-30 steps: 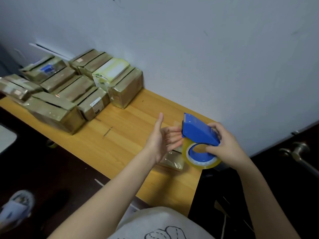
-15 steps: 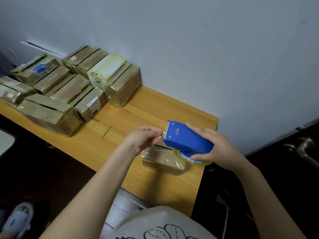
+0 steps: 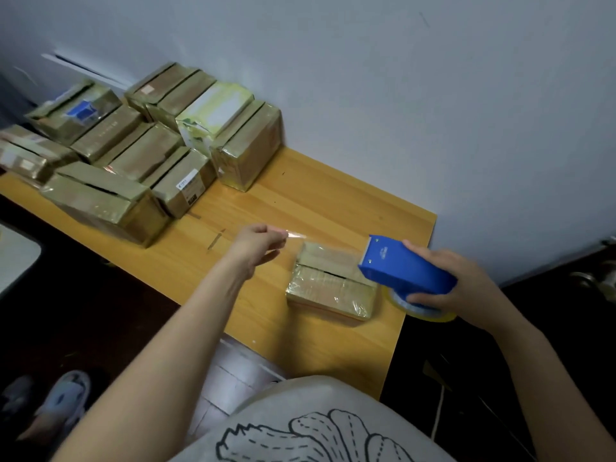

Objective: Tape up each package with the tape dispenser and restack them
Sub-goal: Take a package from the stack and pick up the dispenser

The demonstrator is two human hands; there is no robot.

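I see a glossy brown package (image 3: 330,285), its flap seam open. My left hand (image 3: 256,243) pinches the tape end (image 3: 294,234); right hand (image 3: 456,285) grips the blue dispenser (image 3: 403,265).

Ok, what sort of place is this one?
Likely a small home or back-room packing spot: a light wooden table against a plain white wall, a cluster of tape-wrapped brown cardboard packages on it, and a blue plastic tape dispenser in use.

Glossy taped cardboard package (image 3: 330,288); smooth blue plastic dispenser (image 3: 405,266); wood table (image 3: 300,201).
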